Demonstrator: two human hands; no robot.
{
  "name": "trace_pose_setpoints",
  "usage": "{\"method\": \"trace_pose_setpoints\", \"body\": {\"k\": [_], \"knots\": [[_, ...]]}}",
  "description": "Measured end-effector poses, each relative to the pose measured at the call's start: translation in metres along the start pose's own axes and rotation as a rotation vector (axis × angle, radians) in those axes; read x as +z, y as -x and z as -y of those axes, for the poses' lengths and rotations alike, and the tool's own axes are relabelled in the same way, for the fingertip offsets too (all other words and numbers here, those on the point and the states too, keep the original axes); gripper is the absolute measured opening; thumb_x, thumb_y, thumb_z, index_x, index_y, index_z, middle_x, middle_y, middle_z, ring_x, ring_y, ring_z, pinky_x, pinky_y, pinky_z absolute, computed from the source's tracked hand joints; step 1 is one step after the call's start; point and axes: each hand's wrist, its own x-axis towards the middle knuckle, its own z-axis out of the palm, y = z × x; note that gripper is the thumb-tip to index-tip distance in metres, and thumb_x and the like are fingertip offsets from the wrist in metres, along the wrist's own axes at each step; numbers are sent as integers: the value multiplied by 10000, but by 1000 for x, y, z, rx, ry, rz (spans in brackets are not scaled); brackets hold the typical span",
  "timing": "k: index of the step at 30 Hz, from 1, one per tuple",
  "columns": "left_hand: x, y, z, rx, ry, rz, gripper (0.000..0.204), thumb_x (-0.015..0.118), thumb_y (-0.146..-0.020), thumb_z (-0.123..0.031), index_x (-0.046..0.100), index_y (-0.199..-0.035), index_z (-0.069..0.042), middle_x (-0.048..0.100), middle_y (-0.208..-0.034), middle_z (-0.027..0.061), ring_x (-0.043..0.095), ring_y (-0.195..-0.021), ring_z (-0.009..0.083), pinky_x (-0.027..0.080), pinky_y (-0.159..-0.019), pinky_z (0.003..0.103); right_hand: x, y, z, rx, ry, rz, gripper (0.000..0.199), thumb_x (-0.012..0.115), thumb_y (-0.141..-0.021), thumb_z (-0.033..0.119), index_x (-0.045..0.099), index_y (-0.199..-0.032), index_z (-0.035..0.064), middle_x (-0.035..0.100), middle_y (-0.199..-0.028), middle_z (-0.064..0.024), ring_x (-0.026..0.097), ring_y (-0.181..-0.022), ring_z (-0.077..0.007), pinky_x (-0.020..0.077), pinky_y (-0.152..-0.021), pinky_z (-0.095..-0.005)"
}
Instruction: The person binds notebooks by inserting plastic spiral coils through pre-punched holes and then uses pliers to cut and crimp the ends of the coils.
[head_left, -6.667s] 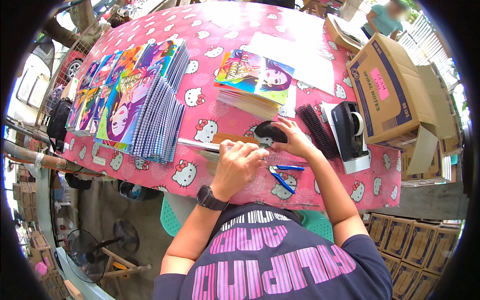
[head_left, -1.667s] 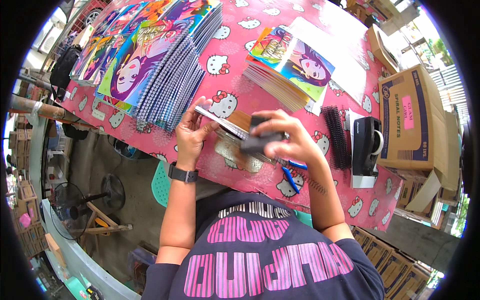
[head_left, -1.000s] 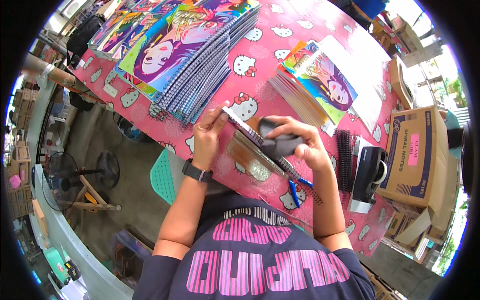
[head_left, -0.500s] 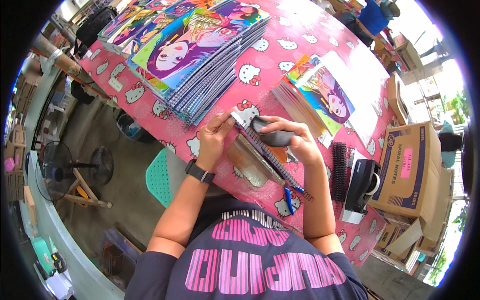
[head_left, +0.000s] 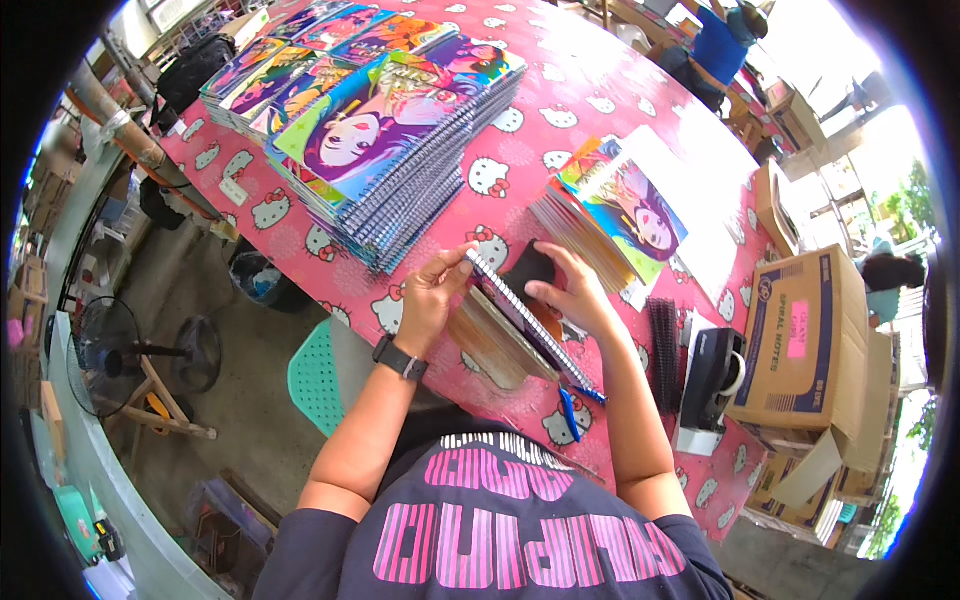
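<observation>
My left hand (head_left: 432, 305) pinches the top end of a spiral notebook (head_left: 530, 320), which stands tilted on edge with its white-looking coil spine facing up. My right hand (head_left: 578, 295) is on the notebook's other side, thumb and fingers apart. A dark grey, soft-looking piece (head_left: 533, 265) is close to its fingertips; whether they touch it cannot be made out. Beneath the notebook is a brown, flat block (head_left: 490, 350), partly hidden. By the notebook's near end rests a blue-handled tool (head_left: 569, 415).
A tall stack of spiral notebooks (head_left: 400, 190) stands at far left. Unbound sheets with covers (head_left: 610, 215) lie right of centre. Black coils (head_left: 663, 350), a tape dispenser (head_left: 712, 375) and a cardboard box (head_left: 795, 340) are at right. A person (head_left: 720, 50) works in the back.
My right hand has loosened from the dark piece, its fingers spreading. The loose coil end that stuck out past the notebook's near end no longer shows there. The view has shifted slightly.
</observation>
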Motion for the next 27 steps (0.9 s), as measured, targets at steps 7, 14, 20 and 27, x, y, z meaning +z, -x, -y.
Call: {"method": "trace_pose_setpoints", "body": {"k": [7, 14, 20, 27], "knots": [[7, 1, -6, 60, 4, 33, 261, 656, -896, -113, 663, -1149, -45, 645, -906, -31, 522, -753, 31, 419, -678, 181, -38, 12, 96, 111, -265, 128, 276, 593, -897, 233, 675, -1051, 20, 665, -911, -208, 654, -867, -342, 502, -812, -406], [10, -5, 12, -34, 20, -39, 241, 651, -897, -109, 665, -1114, -7, 665, -955, -1, 569, -825, 50, 449, -749, 198, -22, 8, 101, 43, 176, 44, 195, 615, -877, 207, 649, -936, 24, 653, -876, -152, 604, -862, -325, 468, -778, -405], [7, -4, 16, -7, 141, -58, 226, 679, -886, -145, 682, -1062, -3, 662, -909, -8, 560, -792, 44, 447, -724, 193, 14, -1, 103, 72, 87, -80, 170, 606, -869, 197, 592, -868, 27, 634, -871, -145, 570, -875, -328, 459, -794, -431], [4, -4, 14, -86, 153, -15, 183, 630, -914, -101, 656, -1059, 8, 667, -964, 33, 594, -875, 85, 465, -795, 225, 14, -4, 112, 102, 77, -215, 163, 646, -835, 167, 627, -925, 33, 646, -809, -142, 587, -818, -310, 459, -750, -411]]}}
